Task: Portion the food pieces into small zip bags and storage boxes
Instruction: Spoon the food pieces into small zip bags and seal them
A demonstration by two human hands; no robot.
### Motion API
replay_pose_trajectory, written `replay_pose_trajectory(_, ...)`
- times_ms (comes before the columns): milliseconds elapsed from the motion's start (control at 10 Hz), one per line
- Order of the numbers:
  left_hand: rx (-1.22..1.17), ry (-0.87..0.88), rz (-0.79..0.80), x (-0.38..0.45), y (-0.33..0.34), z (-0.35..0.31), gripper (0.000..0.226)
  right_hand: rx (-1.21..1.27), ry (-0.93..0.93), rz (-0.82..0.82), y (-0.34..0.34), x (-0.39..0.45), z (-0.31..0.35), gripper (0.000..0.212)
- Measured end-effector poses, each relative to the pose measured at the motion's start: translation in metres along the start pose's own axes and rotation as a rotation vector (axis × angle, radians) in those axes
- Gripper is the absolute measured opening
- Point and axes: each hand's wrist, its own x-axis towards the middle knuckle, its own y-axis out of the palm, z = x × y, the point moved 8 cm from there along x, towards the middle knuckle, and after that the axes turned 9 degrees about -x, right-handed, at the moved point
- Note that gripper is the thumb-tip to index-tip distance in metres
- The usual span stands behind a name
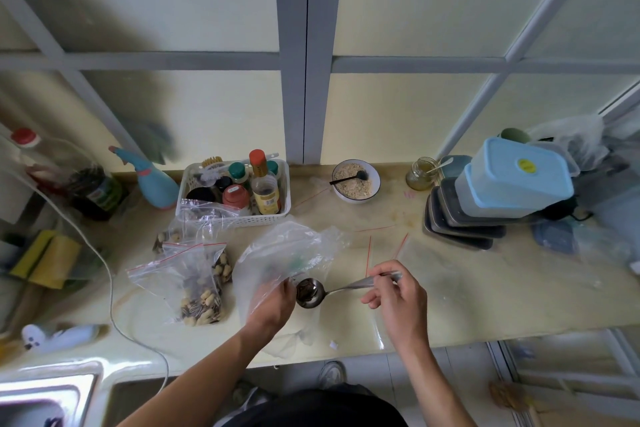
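My right hand [394,291] pinches the handle of a metal ladle [310,292] whose bowl carries a few dark seeds. My left hand [277,302] grips the edge of a large clear plastic bag [287,253] right beside the ladle's bowl. To the left stands a small zip bag [194,284] filled with peanuts and dark seeds, with another zip bag [173,239] behind it. Empty flat zip bags [433,263] with red strips lie on the counter to the right. A stack of storage boxes [502,198], the top lid light blue, sits at the back right.
A white basket of bottles [239,191] stands behind the bags. A bowl of oats with a black spoon [356,180] and a glass jar [420,173] sit at the back. A blue spray bottle [152,180], a cable [110,277] and the sink [45,399] lie left.
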Motion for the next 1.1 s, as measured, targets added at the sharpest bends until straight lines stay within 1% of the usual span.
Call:
replay_pose_trajectory(100, -0.13, -0.079, -0.082, 0.006, -0.006, 0.019, 0.021, 0.031, 0.041, -0.008, -0.008, 0.005, -0.01, 0.024)
replay_pose_trajectory(200, -0.15, -0.139, -0.054, 0.009, -0.003, 0.025, 0.012, 0.031, 0.062, -0.004, -0.014, 0.006, -0.018, 0.024)
replay_pose_trajectory(300, -0.061, -0.067, 0.073, 0.013, 0.012, 0.023, 0.01, 0.019, 0.078, 0.012, -0.016, 0.007, -0.024, 0.024)
replay_pose_trajectory(400, -0.087, -0.164, 0.26, 0.011, 0.035, 0.035, 0.011, 0.006, 0.086, 0.032, -0.016, 0.007, -0.028, 0.025)
replay_pose_trajectory(500, 0.094, -0.137, 0.363, 0.001, 0.052, 0.042, 0.021, -0.01, 0.097, 0.055, -0.016, 0.005, -0.031, 0.024)
replay_pose_trajectory(600, -0.025, -0.246, 0.173, 0.017, 0.067, 0.079, 0.013, -0.013, 0.1, 0.062, -0.018, 0.004, -0.034, 0.024)
replay_pose_trajectory(700, -0.266, -0.281, 0.082, 0.026, 0.07, 0.095, 0.02, -0.021, 0.098, 0.068, -0.02, 0.004, -0.035, 0.023)
replay_pose_trajectory(800, -0.353, -0.245, -0.066, 0.023, 0.03, 0.063, 0.01, -0.01, 0.09, 0.056, -0.023, 0.006, -0.034, 0.023)
replay_pose_trajectory(900, -0.262, -0.196, 0.015, 0.025, 0.018, 0.04, 0.008, 0.003, 0.078, 0.037, -0.025, 0.01, -0.033, 0.024)
replay_pose_trajectory(1000, -0.3, -0.252, 0.182, 0.03, 0.027, 0.048, 0.007, 0.001, 0.059, 0.035, -0.026, 0.013, -0.029, 0.024)
replay_pose_trajectory(1100, -0.296, -0.31, 0.238, 0.035, 0.039, 0.071, 0.018, 0.001, 0.045, 0.04, -0.024, 0.014, -0.026, 0.025)
